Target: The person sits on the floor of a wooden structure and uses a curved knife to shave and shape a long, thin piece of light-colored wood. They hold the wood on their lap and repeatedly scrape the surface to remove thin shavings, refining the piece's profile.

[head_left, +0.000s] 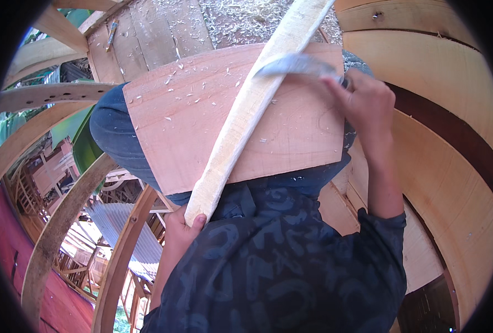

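One board [299, 136], strip [238, 125], knife [293, 65]; two hands [370, 102].

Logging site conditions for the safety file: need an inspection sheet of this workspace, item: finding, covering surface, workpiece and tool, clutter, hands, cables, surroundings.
Surface: reddish wooden board across the person's lap.
Job's things: pale wood strip lying diagonally over the board; knife with curved blade across the strip, blurred, contact unclear.
Clutter: shavings on the board and floor; slim item at upper left, too small to identify.
Hands: left hand grips the strip's near end; right hand grips the knife handle.
Cables: nothing seen.
Surroundings: wooden planks at right; timber beams and corrugated sheet at left.
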Demonstrator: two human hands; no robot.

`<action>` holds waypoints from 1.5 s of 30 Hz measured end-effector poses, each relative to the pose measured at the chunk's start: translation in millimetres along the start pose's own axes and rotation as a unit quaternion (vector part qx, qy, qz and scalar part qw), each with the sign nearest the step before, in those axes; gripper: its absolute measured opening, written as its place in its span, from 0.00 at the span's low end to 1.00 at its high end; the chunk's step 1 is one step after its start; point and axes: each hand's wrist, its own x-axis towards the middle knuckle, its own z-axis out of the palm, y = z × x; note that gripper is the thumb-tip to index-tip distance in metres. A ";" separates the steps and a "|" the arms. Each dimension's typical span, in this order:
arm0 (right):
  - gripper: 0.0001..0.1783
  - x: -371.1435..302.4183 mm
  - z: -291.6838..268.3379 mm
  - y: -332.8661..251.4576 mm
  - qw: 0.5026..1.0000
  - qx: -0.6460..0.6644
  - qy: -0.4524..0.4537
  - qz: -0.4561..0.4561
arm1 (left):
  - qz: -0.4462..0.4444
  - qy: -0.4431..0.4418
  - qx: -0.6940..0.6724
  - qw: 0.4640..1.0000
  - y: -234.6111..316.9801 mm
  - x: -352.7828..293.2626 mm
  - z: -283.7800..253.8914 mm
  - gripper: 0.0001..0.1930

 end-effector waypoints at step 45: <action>0.35 7.0 0.6 9.5 0.999 -0.011 0.041 -0.024 | -0.024 -0.017 -0.040 0.999 1.9 -8.2 -1.3 0.32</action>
